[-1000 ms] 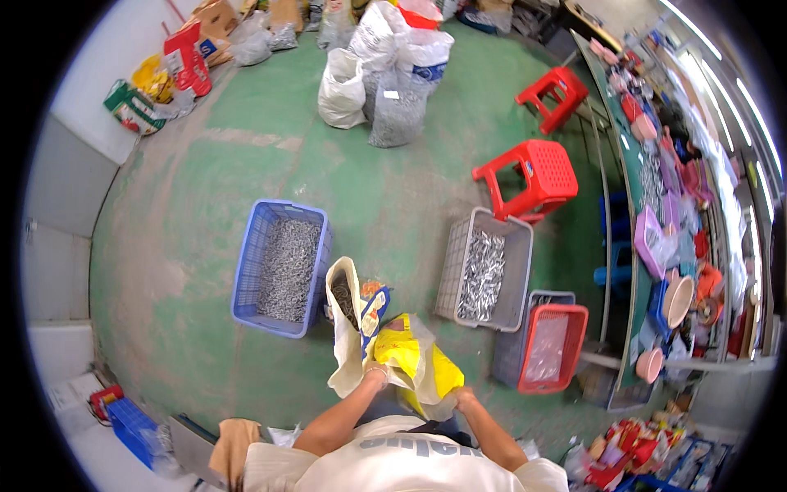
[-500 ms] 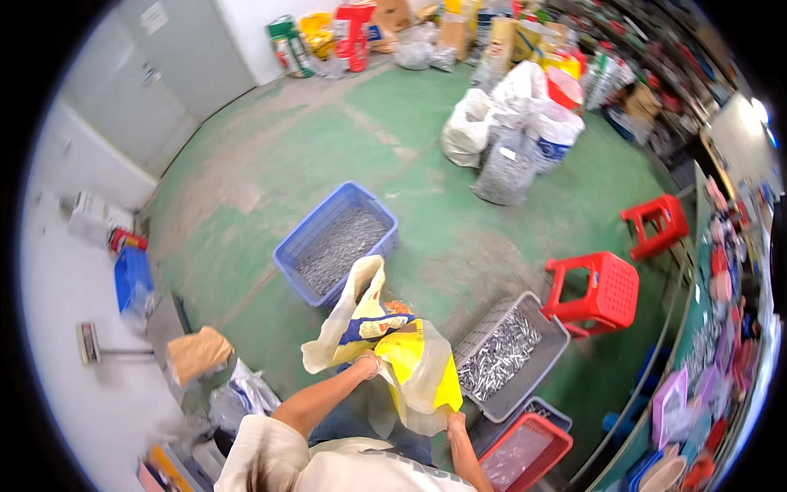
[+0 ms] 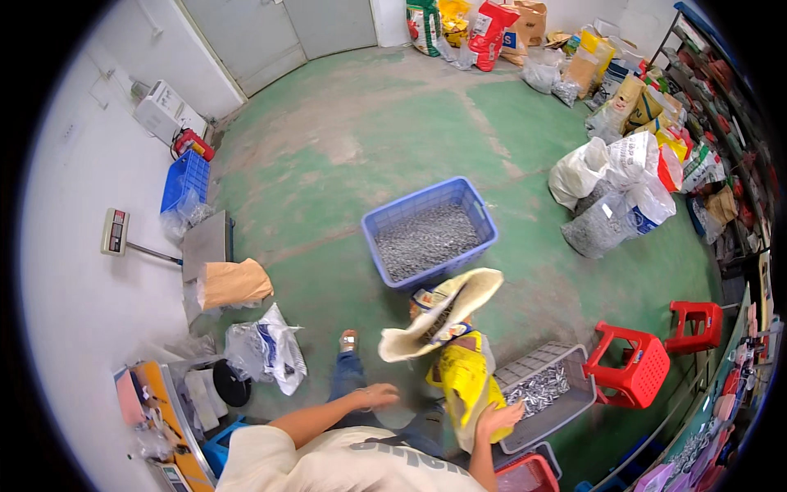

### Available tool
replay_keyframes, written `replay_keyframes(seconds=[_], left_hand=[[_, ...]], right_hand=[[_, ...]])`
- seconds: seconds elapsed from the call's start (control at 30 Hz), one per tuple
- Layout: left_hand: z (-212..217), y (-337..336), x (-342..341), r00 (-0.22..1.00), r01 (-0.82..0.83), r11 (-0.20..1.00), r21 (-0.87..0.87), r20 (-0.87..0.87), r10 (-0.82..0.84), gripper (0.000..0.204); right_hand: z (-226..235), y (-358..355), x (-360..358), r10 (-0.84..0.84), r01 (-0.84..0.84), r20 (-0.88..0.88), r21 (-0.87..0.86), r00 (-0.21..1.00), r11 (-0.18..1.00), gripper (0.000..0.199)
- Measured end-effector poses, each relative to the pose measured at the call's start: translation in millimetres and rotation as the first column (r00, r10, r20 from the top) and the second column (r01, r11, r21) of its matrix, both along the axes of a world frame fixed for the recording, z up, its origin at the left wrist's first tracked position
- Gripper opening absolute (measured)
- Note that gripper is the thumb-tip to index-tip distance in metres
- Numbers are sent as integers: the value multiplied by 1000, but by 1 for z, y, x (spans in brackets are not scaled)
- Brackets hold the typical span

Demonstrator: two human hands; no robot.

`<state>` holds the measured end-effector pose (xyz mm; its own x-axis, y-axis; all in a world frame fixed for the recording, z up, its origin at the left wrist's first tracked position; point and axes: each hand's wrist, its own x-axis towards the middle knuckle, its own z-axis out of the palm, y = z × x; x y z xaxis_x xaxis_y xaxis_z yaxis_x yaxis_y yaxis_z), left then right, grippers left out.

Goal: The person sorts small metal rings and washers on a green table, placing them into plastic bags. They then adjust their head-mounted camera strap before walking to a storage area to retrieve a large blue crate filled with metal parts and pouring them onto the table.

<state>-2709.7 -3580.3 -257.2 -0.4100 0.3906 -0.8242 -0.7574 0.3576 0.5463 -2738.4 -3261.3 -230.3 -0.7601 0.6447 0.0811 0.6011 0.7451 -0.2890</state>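
Sack: a yellow and cream woven sack [image 3: 459, 361] stood on the green floor [image 3: 344, 164] just in front of the person, between the blue crate [image 3: 430, 234] and the grey crate [image 3: 545, 394]; its cream mouth flopped open and folded over toward the blue crate.
Right hand: the right hand [image 3: 498, 416] lay against the yellow lower side of the sack, fingers apart and spread flat on the cloth, pressing rather than clamped.
Left hand: the left hand [image 3: 375, 396] hung free above the knee, near the sack but not touching it, fingers loosely apart and holding nothing.
Handling: the sack looked soft and limp at the top, likely heavy and bulging lower down if it held small metal parts like those in the crates; the woven plastic was probably slick, so the folded rim or a bunched corner seemed the surest hold, with a second palm under the belly.
Blue crate: part-filled with small grey metal pieces, just beyond the sack's mouth.
Grey crate: held shiny metal pieces, beside the right hand, next to a red stool [image 3: 631, 369].
Further off: white sacks [image 3: 615, 189] stood well apart on the right.
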Motion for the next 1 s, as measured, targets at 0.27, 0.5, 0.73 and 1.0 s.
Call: replay_keyframes(seconds=[0.27, 0.5, 0.73, 1.0], left_hand=[[-109, -335, 147, 219, -941, 291, -172, 348, 912, 13], [-68, -393, 188, 789, -396, 844, -362, 337, 514, 29], [-65, -427, 119, 733, -417, 766, -490, 318, 602, 29], [-91, -438, 87, 663, -407, 690, -599, 327, 674, 30]], right_hand=[[6, -278, -137, 454, -559, -355, -304, 818, 771, 42], [-160, -394, -197, 591, -342, 78, -751, 803, 565, 32], [-312, -453, -297, 642, -440, 382, -494, 665, 750, 61], [-426, -502, -392, 603, -161, 497, -673, 624, 721, 58]])
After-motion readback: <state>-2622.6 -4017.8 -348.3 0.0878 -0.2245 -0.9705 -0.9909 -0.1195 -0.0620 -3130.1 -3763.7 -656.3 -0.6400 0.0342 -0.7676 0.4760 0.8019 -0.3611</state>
